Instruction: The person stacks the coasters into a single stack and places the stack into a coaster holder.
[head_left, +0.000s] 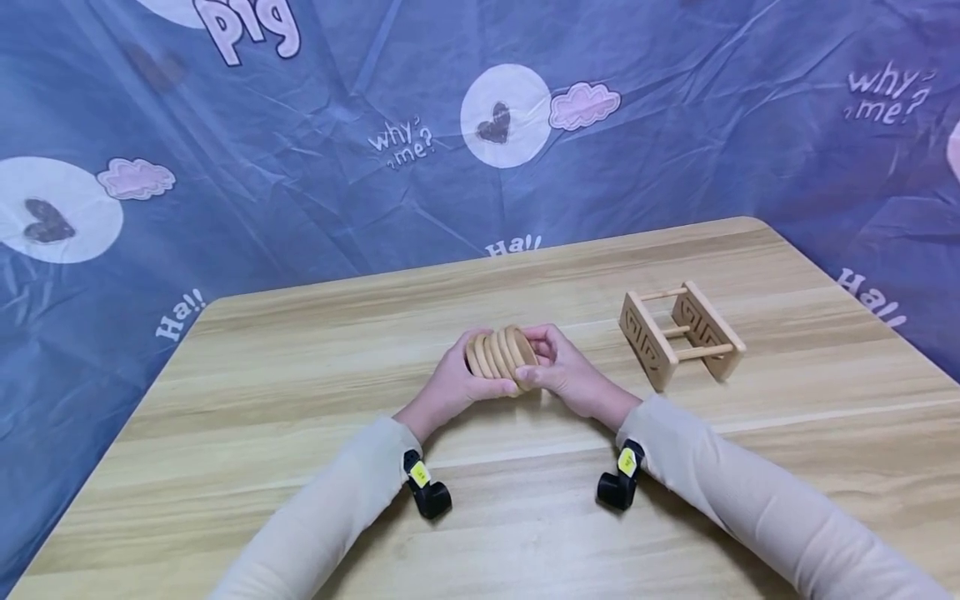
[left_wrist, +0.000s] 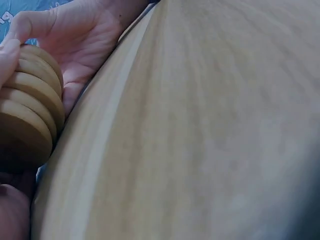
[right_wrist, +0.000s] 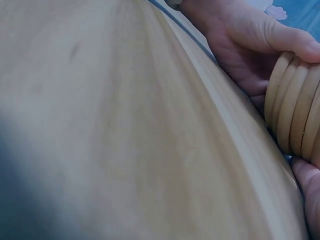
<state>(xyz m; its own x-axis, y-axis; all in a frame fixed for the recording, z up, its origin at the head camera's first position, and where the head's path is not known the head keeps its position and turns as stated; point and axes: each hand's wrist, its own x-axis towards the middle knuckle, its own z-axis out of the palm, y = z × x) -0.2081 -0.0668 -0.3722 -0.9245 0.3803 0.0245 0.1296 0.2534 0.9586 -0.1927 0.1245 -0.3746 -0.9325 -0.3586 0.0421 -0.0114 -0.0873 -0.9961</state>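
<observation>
Several round wooden coasters (head_left: 497,354) are held together on edge as a stack over the middle of the table. My left hand (head_left: 457,379) grips the stack from the left, its thumb along the near rim. From the other side my right hand (head_left: 566,372) holds the rightmost coasters, thumb at the front and fingers behind. The right wrist view shows the rims of the coasters (right_wrist: 297,105) side by side. In the left wrist view the flat face of the end coaster (left_wrist: 22,132) shows dark.
To the right stands a wooden rack (head_left: 648,346) with two carved side panels joined by thin rods. The wood-grain table (head_left: 300,483) has a rounded far edge. Behind it hangs a blue printed cloth (head_left: 315,167). Each wrist carries a small black camera (head_left: 431,496).
</observation>
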